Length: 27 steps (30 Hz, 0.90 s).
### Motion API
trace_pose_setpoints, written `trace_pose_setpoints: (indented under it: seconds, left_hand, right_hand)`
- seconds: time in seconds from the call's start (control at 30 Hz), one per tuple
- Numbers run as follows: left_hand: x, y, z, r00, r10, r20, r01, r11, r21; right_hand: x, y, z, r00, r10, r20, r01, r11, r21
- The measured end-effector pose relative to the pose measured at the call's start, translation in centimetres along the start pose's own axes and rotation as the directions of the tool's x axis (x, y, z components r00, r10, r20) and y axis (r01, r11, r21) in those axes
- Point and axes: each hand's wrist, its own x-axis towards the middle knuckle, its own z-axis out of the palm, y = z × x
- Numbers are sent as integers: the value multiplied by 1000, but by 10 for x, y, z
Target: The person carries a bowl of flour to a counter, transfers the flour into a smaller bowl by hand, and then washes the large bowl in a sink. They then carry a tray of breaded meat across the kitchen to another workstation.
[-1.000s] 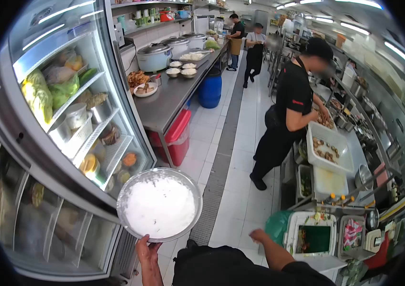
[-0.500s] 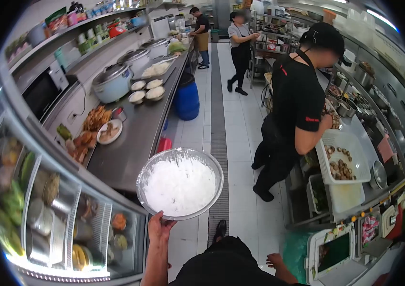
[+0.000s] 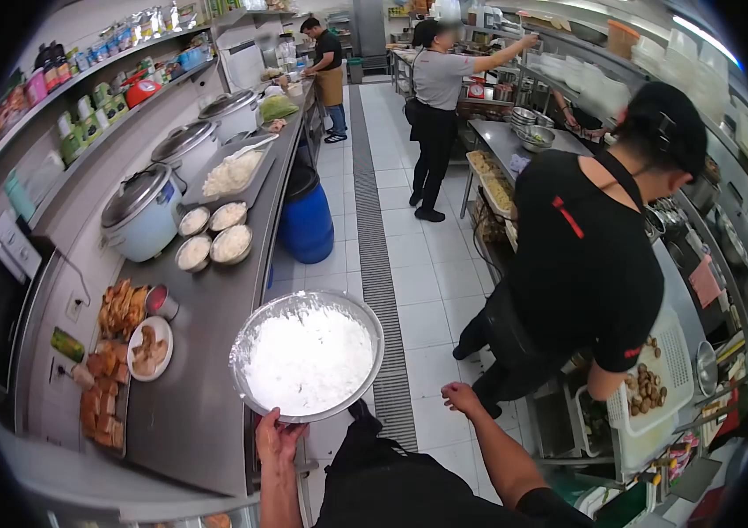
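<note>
The left hand (image 3: 279,438) is clamped on the metal bowl (image 3: 307,355) at its six o'clock rim; piled with loose white powder (image 3: 308,359), it looks stiff, slick, likely top-heavy. The right hand (image 3: 462,398) hangs open, empty.

3 rice cookers (image 3: 139,211), 4 small bowls (image 3: 231,244), 1 blue barrel (image 3: 307,223)

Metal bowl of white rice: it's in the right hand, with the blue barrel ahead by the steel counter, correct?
Not quite. The head view shows the metal bowl of white rice in the left hand; the right hand is empty. The blue barrel does stand by the steel counter.
</note>
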Motion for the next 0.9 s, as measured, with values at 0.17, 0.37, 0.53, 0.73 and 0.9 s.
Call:
trace_pose_setpoints:
  seconds: [0.17,0.37,0.53,0.73,0.9]
  left_hand:
    - [110,27,71,999,-28,23,28,1000,-9]
    - [242,72,165,992,-89,85,79,990,118]
    - [311,100,271,984,-98,150,77,988,136]
    - [428,104,366,988,-102,119,87,988,124]
    - [514,115,458,991,-98,92,83,984,161]
  right_hand:
    - [104,-35,2,999,30,-38,-36,986,-165]
    - [151,-27,-19,993,37,-110,-90,842,-531]
    - [181,1,-16,986,160,43,-101,789,-606]
    - [231,-41,14,753,658,30,-657,747,108]
    - [342,-105,-4,804,594,-32,-586,800,130]
